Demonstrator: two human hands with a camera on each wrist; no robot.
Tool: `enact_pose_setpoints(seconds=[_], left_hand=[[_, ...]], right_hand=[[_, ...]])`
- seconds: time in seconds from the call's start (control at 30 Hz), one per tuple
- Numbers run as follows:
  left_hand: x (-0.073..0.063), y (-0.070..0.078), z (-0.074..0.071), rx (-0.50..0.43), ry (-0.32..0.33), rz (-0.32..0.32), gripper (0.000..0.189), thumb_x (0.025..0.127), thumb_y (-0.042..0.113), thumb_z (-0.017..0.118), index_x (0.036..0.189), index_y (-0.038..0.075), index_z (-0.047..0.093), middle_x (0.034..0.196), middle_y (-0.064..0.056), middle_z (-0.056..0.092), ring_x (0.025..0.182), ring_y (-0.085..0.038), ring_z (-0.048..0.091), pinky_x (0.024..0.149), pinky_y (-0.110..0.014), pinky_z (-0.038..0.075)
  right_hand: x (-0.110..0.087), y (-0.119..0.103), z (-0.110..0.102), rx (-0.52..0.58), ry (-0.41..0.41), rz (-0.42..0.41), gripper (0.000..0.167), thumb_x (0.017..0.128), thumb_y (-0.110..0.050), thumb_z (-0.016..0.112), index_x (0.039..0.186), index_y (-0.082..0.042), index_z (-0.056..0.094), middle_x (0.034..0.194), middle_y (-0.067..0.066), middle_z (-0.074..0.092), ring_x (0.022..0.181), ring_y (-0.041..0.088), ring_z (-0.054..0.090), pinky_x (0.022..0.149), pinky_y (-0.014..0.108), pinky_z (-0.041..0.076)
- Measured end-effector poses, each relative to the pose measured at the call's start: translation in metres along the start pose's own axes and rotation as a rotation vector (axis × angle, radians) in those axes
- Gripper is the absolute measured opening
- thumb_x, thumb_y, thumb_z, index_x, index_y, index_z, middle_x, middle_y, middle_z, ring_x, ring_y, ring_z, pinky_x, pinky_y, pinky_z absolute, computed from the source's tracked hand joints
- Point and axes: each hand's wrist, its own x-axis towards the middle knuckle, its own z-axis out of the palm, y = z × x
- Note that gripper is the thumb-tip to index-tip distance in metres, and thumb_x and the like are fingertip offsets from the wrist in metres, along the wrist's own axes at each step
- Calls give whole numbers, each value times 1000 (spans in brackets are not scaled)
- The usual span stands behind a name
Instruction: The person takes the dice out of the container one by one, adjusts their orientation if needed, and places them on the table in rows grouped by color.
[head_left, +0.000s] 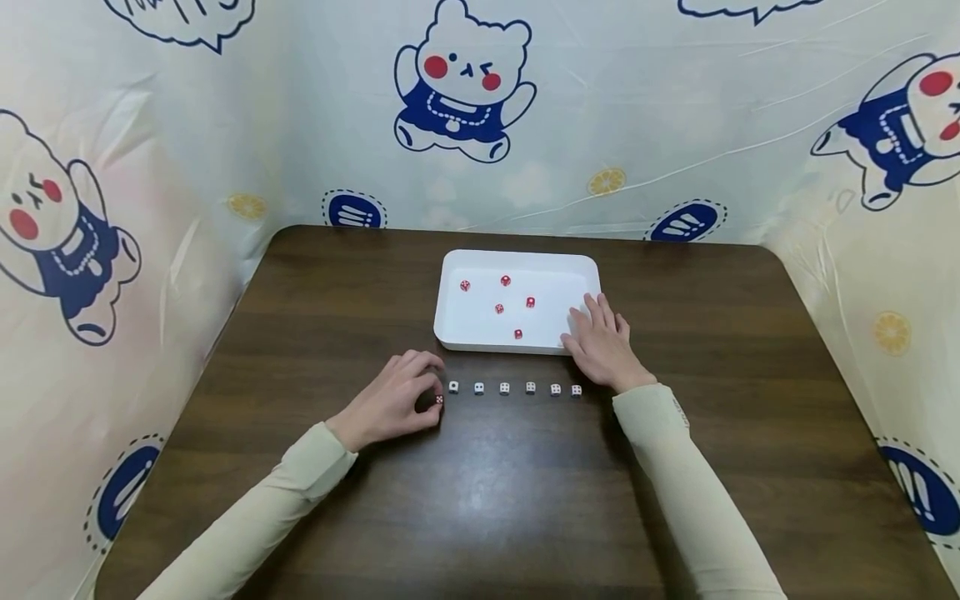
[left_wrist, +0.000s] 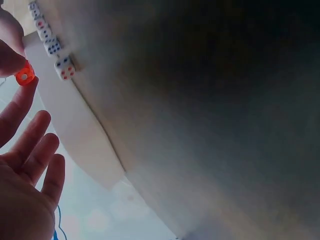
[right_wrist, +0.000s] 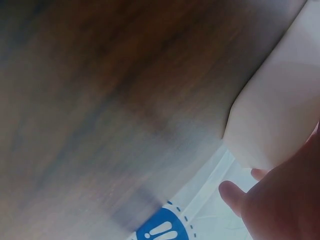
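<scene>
My left hand (head_left: 396,398) pinches a red die (left_wrist: 24,75) with white pips between thumb and index finger, at the left end of a row of several white dice (head_left: 504,388). In the left wrist view its other fingers spread apart. The white dice line up along the near side of a white rectangular tray (head_left: 472,329). Several red dice (head_left: 530,302) lie scattered inside that tray. Over the tray's right front corner lies my right hand (head_left: 603,346), fingers extended and spread, holding nothing that shows.
A dark brown wooden table (head_left: 480,517) carries everything. Light sheeting with printed cartoon bears (head_left: 461,83) hangs behind it and along both sides.
</scene>
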Motion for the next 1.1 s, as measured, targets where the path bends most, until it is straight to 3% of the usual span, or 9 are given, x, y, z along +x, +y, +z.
enact_pose_setpoints(seconds=[0.5, 1.1], left_hand=[[-1, 13, 5, 22, -131, -39, 3, 80, 21, 67, 79, 19, 66, 110, -3, 53, 100, -21, 45, 90, -38, 39], [-2, 17, 9, 93, -185, -17, 6, 79, 23, 69, 78, 18, 65, 98, 1, 50, 90, -18, 42, 80, -33, 37]], right_hand=[[1, 1, 1, 5, -7, 3, 58, 101, -39, 38, 148, -6, 35, 162, 17, 6, 150, 34, -6, 113, 64, 4], [1, 1, -1, 7, -1, -3, 57, 100, -38, 37, 147, -5, 36, 162, 18, 8, 150, 35, -5, 113, 65, 5]])
